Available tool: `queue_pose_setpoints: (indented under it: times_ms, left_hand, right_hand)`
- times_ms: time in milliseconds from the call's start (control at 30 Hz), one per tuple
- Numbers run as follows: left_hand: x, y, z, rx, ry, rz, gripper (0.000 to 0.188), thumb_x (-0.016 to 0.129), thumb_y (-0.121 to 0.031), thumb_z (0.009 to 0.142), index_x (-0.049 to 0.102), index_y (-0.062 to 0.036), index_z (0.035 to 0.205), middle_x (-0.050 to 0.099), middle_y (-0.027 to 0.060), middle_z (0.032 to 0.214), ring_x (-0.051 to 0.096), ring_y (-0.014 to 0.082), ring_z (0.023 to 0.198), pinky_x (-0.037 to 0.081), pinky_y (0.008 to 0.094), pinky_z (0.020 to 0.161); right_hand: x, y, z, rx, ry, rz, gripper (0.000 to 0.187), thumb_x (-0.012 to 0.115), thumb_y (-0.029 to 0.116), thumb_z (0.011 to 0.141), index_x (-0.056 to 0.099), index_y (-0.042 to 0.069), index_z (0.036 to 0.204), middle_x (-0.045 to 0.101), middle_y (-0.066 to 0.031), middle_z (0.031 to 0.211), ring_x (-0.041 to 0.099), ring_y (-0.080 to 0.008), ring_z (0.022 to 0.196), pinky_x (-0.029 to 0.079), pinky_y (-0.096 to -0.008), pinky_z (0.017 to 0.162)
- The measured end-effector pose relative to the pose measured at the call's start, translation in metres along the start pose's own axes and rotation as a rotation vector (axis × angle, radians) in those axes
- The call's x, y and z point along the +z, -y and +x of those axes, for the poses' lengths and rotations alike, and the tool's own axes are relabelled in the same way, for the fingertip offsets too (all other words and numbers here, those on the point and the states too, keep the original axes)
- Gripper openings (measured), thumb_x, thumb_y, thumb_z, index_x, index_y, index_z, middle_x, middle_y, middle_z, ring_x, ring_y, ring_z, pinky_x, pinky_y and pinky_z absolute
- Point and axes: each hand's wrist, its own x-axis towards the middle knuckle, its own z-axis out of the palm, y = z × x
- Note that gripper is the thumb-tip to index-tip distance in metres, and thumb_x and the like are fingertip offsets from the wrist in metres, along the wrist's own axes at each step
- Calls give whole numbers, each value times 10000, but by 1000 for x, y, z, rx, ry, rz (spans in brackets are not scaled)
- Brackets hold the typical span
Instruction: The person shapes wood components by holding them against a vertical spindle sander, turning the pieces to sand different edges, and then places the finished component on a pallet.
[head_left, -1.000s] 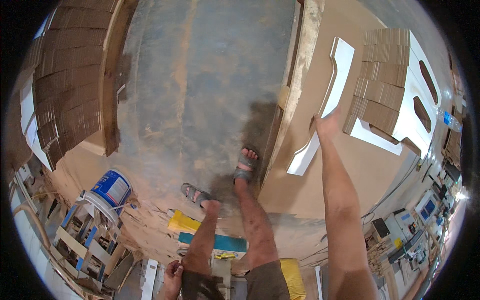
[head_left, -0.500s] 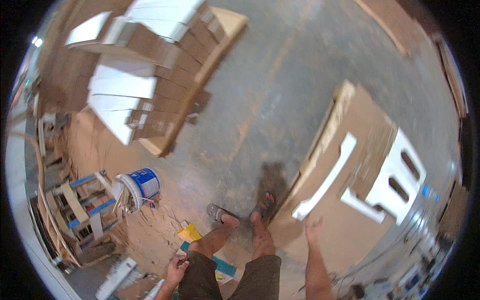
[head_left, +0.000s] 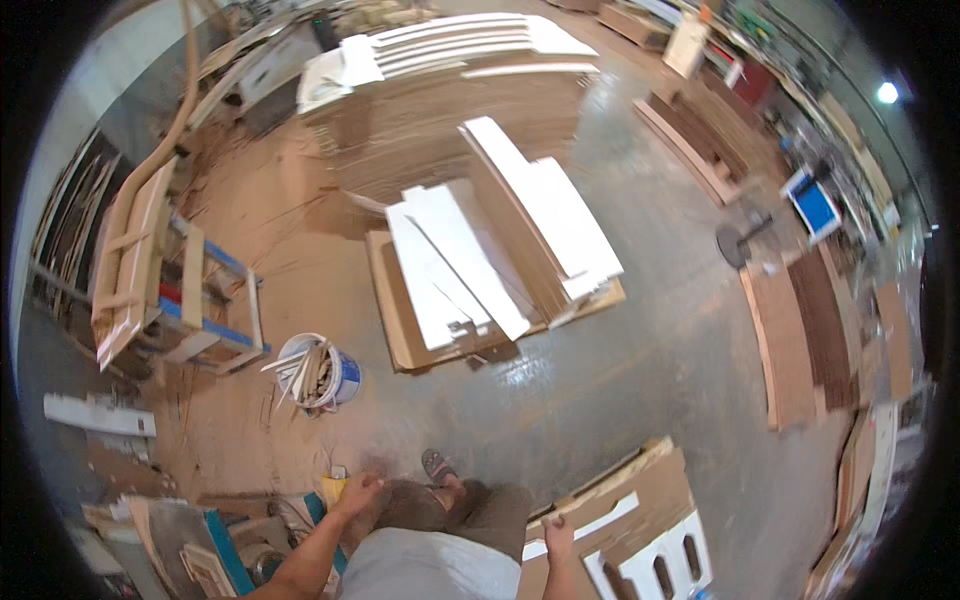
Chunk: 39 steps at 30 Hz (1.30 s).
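Observation:
My left hand (head_left: 360, 492) hangs in front of my left thigh with loosely bent fingers, and no object shows in it. Lower right, my right hand (head_left: 557, 534) is over a stack of brown boards (head_left: 655, 485), its fingers partly spread. Beside and behind that hand lies a long white curved strip (head_left: 605, 517); whether they touch I cannot tell. A white slotted panel (head_left: 688, 552) rests on the same stack, farther right.
White panels (head_left: 565, 215) stand stacked on a pallet ahead, with a larger board stack (head_left: 420, 125) behind. At left are a bucket of wood scraps (head_left: 345, 380) and a blue-and-wood frame (head_left: 210, 335). More brown boards (head_left: 790, 310) lie at right.
The view has tilted up and turned, so the pallet sits nearer the middle and the brown stack lower. My right hand now overlaps the white strip instead of being just short of it.

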Motion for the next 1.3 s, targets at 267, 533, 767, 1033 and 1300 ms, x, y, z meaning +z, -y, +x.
queue_pose_setpoints:
  times_ms: [267, 533, 767, 1033, 1300]
  left_hand:
    - [-5, -6, 3, -87, -515, -474, 276, 684, -259, 890, 685, -20, 1028, 670, 75, 894, 618, 169, 800, 499, 319, 766]
    - [98, -9, -78, -541, -893, -747, 348, 662, -368, 873, 674, -34, 776, 640, 62, 720, 551, 186, 632, 441, 398, 607]
    - [192, -79, -112, -693, -1028, -686, 476, 585, -453, 891, 665, 9, 808, 653, 188, 817, 625, 339, 794, 476, 466, 733]
    - [260, -83, -130, -774, -1110, -783, 484, 608, -472, 849, 696, 3, 848, 659, 243, 902, 646, 371, 926, 484, 463, 795]
    - [270, -31, -173, -922, -1163, -905, 475, 656, -468, 842, 702, -33, 1027, 684, 186, 1056, 645, 333, 1008, 502, 413, 880]
  right_hand:
    - [-12, 310, 168, -949, -212, -215, 657, 766, 296, 777, 526, -53, 1280, 545, -275, 1269, 509, -411, 1194, 395, -464, 1024]
    - [1, 582, 273, -731, -170, -750, 1108, 742, 758, 601, 519, -92, 1274, 595, -260, 1230, 577, -407, 1145, 466, -510, 965]
    - [35, 622, 290, -782, 188, -722, 1044, 819, 533, 633, 436, -139, 1334, 535, -317, 1297, 525, -413, 1206, 421, -441, 1039]
    - [83, 597, 196, -1168, 70, -635, 887, 724, 501, 729, 456, -97, 1326, 560, -278, 1266, 541, -402, 1171, 436, -450, 1005]
    - [77, 519, 127, -1458, 135, -407, 735, 630, 469, 825, 477, -54, 1318, 586, -239, 1236, 557, -391, 1137, 452, -460, 971]
